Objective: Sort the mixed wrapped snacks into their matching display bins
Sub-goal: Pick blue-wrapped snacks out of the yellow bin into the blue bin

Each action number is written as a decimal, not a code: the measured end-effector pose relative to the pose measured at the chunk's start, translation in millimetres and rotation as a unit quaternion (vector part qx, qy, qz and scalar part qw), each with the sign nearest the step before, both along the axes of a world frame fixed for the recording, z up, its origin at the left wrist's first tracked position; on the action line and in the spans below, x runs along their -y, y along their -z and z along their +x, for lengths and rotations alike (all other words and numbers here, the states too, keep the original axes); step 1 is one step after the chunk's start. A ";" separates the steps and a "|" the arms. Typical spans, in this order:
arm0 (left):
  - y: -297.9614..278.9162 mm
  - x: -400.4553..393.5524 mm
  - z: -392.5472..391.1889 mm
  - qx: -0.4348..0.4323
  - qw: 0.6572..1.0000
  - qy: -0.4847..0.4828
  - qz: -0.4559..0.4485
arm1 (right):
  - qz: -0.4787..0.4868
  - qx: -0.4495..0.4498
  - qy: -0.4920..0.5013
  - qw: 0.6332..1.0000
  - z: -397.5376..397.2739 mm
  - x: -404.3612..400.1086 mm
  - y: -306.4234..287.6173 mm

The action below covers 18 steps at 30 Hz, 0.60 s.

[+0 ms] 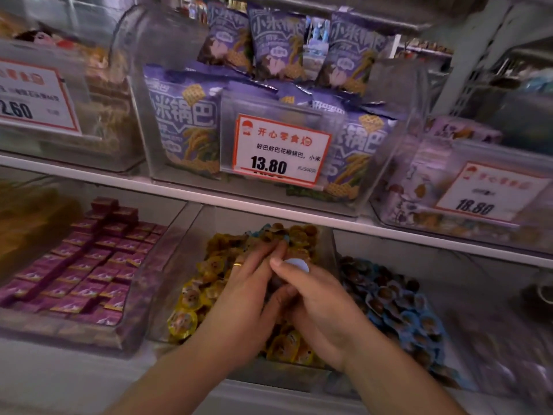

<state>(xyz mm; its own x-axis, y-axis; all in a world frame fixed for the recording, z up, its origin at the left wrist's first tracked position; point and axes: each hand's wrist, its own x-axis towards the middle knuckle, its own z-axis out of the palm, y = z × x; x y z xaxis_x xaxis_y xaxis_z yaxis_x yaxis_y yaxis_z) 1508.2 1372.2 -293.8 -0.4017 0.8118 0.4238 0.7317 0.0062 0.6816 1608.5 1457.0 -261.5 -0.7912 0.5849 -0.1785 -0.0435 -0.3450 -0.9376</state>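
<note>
A pale blue-wrapped snack (296,265) sits pinched in the fingers of the right hand (317,304), above the middle clear bin (324,375) filled with yellow-wrapped snacks (191,301). The left hand (245,298), with a gold ring (238,264), touches the right one; its fingers curl close to the same snack, but whether they grip it cannot be told. At 3 o'clock from the hands lies the bin of blue-wrapped snacks (401,310). At 9 o'clock are purple packets (89,274). At 12 o'clock, on the upper shelf, purple bags (185,121) stand behind a price tag (281,149) showing 13.80.
</note>
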 end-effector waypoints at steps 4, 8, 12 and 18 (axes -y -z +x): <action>-3.2 -1.6 20.5 0.170 0.981 0.066 0.062 | -0.003 0.019 0.011 1.000 8.4 1.0 1.7; -1.5 -0.2 25.8 0.256 0.952 0.132 0.105 | 0.044 0.032 -0.021 0.998 19.5 -0.8 4.7; -7.5 -1.3 23.8 0.251 0.947 0.163 0.117 | 0.161 0.025 0.021 0.986 36.8 -23.2 -8.1; 13.5 -4.2 -17.8 -0.040 0.998 -0.041 -0.027 | 0.212 0.071 0.225 0.948 75.8 -110.2 -2.7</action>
<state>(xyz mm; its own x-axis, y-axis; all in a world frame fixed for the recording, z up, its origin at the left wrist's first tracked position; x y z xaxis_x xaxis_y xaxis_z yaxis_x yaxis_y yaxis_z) 1490.3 1376.4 -307.3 -0.4348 0.7997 0.4140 0.7793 0.1037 0.6181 1684.4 1567.2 -258.8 -0.4304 0.9004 0.0630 0.0395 0.0885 -0.9953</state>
